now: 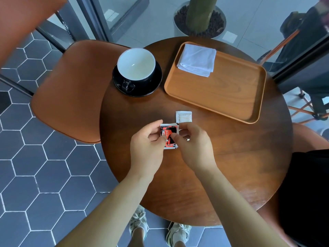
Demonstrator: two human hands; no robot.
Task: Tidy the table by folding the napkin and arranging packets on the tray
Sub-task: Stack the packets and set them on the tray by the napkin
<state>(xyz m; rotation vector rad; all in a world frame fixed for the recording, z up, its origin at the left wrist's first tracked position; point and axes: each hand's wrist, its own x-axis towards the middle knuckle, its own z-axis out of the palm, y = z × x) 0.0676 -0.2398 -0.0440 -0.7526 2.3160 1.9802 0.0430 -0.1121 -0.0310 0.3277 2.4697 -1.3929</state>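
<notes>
Already halfway: napkin folded, packets not yet on the tray.

The folded white napkin (pixel 197 60) lies in the far left corner of the wooden tray (pixel 231 97). Near the table's middle, the left hand (pixel 146 148) and right hand (pixel 195 147) both pinch a small stack of red-and-black packets (pixel 168 135); a white packet (pixel 183 117) lies just beyond them on the table, still to be collected.

bright, even daylight; soft shadows, mild sheen on the table (pixel 231 157); wide-angle bending at the edges.
</notes>
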